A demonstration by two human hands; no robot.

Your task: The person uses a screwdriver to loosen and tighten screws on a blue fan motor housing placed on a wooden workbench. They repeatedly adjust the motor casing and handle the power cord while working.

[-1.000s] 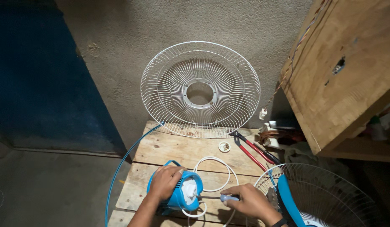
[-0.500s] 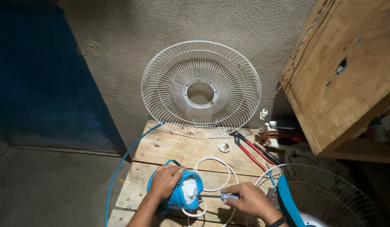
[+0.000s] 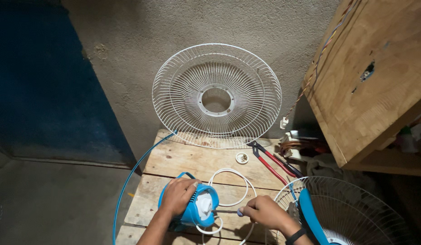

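Observation:
My left hand (image 3: 178, 196) grips a blue and white fan motor housing (image 3: 199, 209) lying on a wooden pallet table (image 3: 192, 161). My right hand (image 3: 264, 212) holds a screwdriver (image 3: 228, 211) whose shaft points left into the white face of the housing. A white cord (image 3: 235, 190) loops on the planks behind the housing and under my hands.
A white wire fan guard (image 3: 217, 95) leans against the wall at the back of the table. Red-handled pliers (image 3: 271, 161) and a small white round part (image 3: 241, 158) lie nearby. A second guard with a blue blade (image 3: 342, 213) sits at right. A plywood cabinet (image 3: 369, 77) stands at right.
The view has shifted slightly. Both hands stay on the housing and screwdriver in nearly the same place.

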